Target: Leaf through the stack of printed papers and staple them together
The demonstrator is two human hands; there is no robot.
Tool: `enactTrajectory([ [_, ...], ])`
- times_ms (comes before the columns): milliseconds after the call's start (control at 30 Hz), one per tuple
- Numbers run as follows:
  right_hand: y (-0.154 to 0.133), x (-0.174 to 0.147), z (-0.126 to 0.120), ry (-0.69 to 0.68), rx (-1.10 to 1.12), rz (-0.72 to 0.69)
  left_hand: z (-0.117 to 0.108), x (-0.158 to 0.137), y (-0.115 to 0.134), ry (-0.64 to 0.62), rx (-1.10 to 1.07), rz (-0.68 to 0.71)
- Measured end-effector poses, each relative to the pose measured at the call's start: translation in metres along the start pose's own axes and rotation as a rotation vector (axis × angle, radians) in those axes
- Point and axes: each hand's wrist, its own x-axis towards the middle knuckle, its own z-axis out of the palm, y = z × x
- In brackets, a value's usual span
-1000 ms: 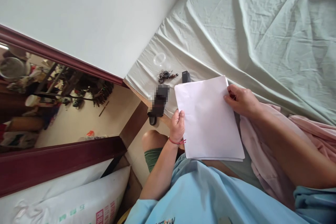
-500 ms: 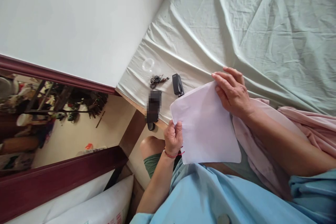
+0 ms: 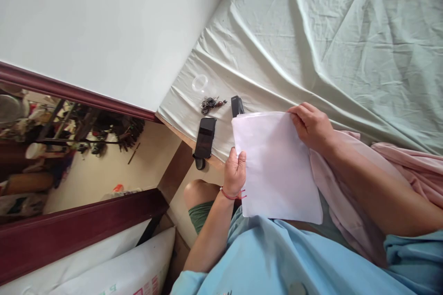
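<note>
A stack of white paper sheets with rounded corners lies over my lap, tilted a little. My left hand grips its left edge, thumb on top and the other fingers hidden underneath. At the upper right corner, my right hand pinches the sheets between thumb and fingers. Just beyond the top edge is a black stapler, its near end covered by the paper.
Left of the paper, a black phone lies near the bed's edge. Keys and a clear ring rest on the pale green sheet. Pink cloth is bunched at right. A dark red-framed opening stands left.
My right hand has come down and its fingers have closed on the paper's corner. The top edge now lies straighter and covers more of the stapler. The view has shifted slightly.
</note>
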Motion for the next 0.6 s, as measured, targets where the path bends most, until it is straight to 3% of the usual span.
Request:
enactTrajectory([
  [133,0.0,0.001,0.002,0.092,-0.15,-0.044,-0.002,-0.002,0.008,-0.028,-0.016,0.067],
  [300,-0.012,0.004,-0.002,0.098,-0.119,-0.141,-0.008,-0.003,0.017,-0.076,-0.001,0.112],
  [467,-0.034,0.008,-0.027,0.176,-0.049,0.004,-0.013,0.001,0.018,-0.084,0.052,0.135],
  [533,-0.041,0.014,-0.039,0.12,0.027,0.081,-0.015,0.002,0.017,-0.068,0.067,0.155],
  [600,-0.046,0.023,-0.048,-0.025,0.084,0.124,-0.015,0.001,0.016,-0.064,0.061,0.162],
])
